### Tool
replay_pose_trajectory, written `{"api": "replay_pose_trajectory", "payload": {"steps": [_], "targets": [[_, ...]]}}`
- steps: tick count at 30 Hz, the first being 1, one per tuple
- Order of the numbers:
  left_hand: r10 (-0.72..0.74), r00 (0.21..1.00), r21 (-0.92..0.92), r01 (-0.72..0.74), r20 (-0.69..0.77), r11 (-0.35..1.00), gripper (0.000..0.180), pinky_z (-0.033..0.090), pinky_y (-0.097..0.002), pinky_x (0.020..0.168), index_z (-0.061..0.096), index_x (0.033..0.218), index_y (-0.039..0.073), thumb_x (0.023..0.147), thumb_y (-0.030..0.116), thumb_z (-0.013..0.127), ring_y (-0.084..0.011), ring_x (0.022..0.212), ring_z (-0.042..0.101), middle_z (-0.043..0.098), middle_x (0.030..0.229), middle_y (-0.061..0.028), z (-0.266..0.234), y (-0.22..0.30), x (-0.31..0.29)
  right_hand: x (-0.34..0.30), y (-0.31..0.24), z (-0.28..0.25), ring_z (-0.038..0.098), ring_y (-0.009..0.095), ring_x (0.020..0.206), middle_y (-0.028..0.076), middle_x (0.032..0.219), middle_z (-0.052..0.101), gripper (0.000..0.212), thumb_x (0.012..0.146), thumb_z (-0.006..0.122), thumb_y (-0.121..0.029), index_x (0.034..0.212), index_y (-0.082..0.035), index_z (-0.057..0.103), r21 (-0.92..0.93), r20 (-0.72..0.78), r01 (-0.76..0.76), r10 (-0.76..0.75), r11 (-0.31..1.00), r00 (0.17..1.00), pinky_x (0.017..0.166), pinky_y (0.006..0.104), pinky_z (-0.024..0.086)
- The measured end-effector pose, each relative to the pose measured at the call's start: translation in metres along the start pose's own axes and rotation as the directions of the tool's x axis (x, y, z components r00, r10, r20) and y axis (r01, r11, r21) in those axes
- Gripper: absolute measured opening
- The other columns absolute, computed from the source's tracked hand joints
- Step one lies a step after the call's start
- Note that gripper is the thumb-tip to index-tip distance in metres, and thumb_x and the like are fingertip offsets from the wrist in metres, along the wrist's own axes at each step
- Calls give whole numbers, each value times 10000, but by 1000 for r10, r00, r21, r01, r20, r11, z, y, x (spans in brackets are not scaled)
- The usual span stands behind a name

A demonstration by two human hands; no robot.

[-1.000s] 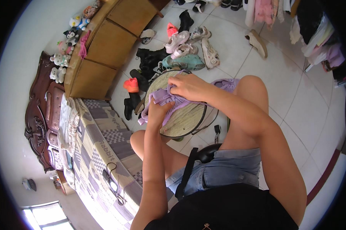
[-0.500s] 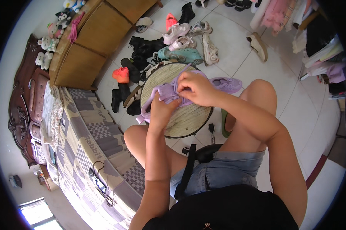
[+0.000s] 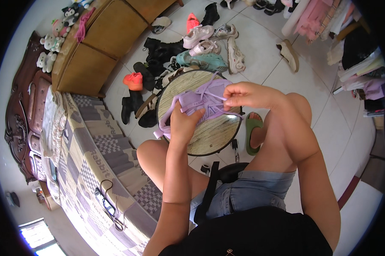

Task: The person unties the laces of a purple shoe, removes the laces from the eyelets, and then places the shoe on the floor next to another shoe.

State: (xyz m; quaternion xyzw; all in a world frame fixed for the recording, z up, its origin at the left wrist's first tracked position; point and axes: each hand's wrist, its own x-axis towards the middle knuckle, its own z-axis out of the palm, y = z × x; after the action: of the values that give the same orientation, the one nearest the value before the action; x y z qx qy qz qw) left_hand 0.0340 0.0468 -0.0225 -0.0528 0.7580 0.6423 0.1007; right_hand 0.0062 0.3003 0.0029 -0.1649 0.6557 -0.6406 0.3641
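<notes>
A lavender sneaker (image 3: 211, 90) lies across the round wood-topped stool (image 3: 201, 138) in front of me, its lavender laces (image 3: 207, 99) crossing loosely over the tongue. My left hand (image 3: 183, 124) is closed around the tongue and collar end, thumb along the near side. Beyond the toe end, my right hand (image 3: 245, 94) pinches a lace between thumb and fingers and holds it drawn out to the right. A free stretch of lace trails below that hand over the stool's right edge. My left palm hides part of the shoe's opening.
Shoes and boots lie heaped behind the stool, among them a teal sneaker (image 3: 203, 61), black boots (image 3: 160, 49) and an orange shoe (image 3: 133, 81). A beige shoe (image 3: 288, 55) lies apart at right. The bed (image 3: 103, 158) runs along my left. Clothes (image 3: 316, 21) hang far right.
My right hand has moved right from the middle of the laces, pulling a lace outward. My left hand stays on the shoe. A lavender shoe beyond the stool's right side is no longer visible.
</notes>
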Motion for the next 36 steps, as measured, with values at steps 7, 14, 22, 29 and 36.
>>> {"api": "replay_pose_trajectory", "payload": {"steps": [7, 14, 22, 29, 36], "targets": [[-37, 999, -106, 37, 9, 994, 492, 519, -311, 830, 562, 1193, -54, 749, 14, 763, -190, 936, 653, 684, 1068, -117, -3, 4, -4, -4, 10, -23, 505, 83, 629, 25, 787, 586, 225, 984, 540, -235, 884, -34, 557, 395, -61, 235, -229, 888, 971, 742, 294, 513], [-14, 1000, -48, 15, 8, 999, 479, 517, -317, 843, 575, 1191, -53, 758, 36, 758, -200, 945, 656, 688, 1065, -124, 2, 5, -2, -25, 2, -74, 598, 162, 775, 102, 981, 640, 187, 949, 549, -162, 1004, 17, 554, 743, -649, 651, -72, 153, 757, 855, 366, 514], [39, 999, 8, -39, -4, 999, 484, 515, -321, 848, 570, 1190, -57, 763, 69, 761, -205, 959, 659, 687, 1065, -143, 2, -3, 1, 2, -1, -7, 643, 208, 817, 103, 965, 665, 444, 989, 483, -183, 1430, -139, 455, 369, -396, 533, -391, 761, 831, 767, 376, 538], [32, 999, -11, -32, -5, 999, 492, 512, -324, 846, 565, 1192, -54, 766, 88, 767, -211, 959, 655, 685, 1070, -144, 0, -6, 1, -17, -7, -31, 621, 182, 600, 94, 757, 677, 270, 985, 529, -203, 1190, -112, 678, -783, -510, -3, -640, 622, 575, 578, 326, 499], [96, 995, 134, -90, -40, 987, 533, 500, -359, 879, 569, 1195, -33, 746, 159, 783, -280, 996, 662, 686, 1075, -175, 2, -15, 6, -24, 11, -55, 619, 319, 923, 145, 1047, 597, 340, 802, 751, -374, 889, -54, 676, -672, -730, -392, -475, 628, 491, 763, 417, 491]]}}
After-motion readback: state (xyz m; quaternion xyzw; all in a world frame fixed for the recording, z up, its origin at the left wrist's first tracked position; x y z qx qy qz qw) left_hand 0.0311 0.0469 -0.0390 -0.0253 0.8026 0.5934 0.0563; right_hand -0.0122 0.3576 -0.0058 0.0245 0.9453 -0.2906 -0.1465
